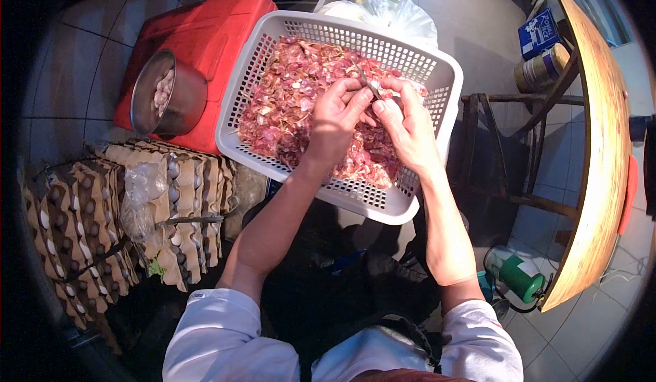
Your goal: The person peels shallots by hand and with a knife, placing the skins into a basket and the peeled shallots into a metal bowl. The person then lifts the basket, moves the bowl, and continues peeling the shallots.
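A grey perforated plastic basket (pixel 316 192) holds a heap of reddish-purple pieces with papery skins (pixel 287 95), which look like shallots. Over its right half, my left hand (pixel 339 112) and my right hand (pixel 408 126) meet with bent fingers. A small dark knife (pixel 365 80) shows between them, its blade pointing up and left. My right hand's fingers close round the knife's lower part. Pinched together, my left hand's fingertips touch the knife area; what they hold is too small to name.
Left of the basket, a metal pot (pixel 183 98) with pale peeled pieces stands on a red box (pixel 225 37). Stacked egg trays (pixel 181 197) are at the lower left. A plastic bag (pixel 403 16) lies behind the basket, and a wooden tabletop (pixel 605 156) rises at the right.
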Tool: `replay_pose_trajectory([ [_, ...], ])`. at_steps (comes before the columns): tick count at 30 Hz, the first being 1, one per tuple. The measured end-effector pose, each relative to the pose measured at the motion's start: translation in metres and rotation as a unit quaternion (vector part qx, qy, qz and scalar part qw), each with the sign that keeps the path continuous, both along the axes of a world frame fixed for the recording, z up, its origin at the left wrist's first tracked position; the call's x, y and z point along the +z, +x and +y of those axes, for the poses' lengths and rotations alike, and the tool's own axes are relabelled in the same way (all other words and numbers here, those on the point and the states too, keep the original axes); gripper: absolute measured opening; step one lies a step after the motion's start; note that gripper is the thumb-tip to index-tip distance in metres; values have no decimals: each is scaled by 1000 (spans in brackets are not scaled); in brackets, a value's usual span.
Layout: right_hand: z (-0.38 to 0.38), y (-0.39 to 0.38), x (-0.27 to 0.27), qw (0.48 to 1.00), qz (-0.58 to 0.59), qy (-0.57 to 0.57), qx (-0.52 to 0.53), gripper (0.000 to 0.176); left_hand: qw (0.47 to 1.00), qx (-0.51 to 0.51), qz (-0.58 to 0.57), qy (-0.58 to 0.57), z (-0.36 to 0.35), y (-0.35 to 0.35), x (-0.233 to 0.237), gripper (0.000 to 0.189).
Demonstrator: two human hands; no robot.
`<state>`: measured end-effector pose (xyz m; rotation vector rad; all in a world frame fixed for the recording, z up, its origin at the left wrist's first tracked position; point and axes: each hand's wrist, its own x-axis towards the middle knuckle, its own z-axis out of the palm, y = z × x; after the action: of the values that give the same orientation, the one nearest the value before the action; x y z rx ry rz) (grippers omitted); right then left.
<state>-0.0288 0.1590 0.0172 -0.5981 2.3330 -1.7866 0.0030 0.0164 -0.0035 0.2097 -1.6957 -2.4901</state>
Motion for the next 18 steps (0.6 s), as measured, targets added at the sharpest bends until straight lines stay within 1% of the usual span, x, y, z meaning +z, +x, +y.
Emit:
replay_pose_trajectory([
  [3,0,0,5,1000,-7,10,2,31,1000,5,3,16,1,1,1,17],
  [7,0,2,5,999,-22,14,-20,28,1000,3,-6,-14,2,1,4,17],
  [10,-1,-2,-12,998,20,-26,-49,26,999,0,-11,-32,3,1,3,18],
  [13,3,-9,-17,997,5,-70,-41,25,999,1,-19,-42,5,2,8,20],
  [14,5,-8,-15,996,-35,-79,-37,29,999,3,-18,-36,5,1,8,21],
  [17,2,-6,-16,989,-71,-121,-44,31,999,16,-15,-24,3,1,7,23],
  [18,4,-6,-14,992,-78,-97,-30,32,999,21,-14,-20,3,1,7,24],
])
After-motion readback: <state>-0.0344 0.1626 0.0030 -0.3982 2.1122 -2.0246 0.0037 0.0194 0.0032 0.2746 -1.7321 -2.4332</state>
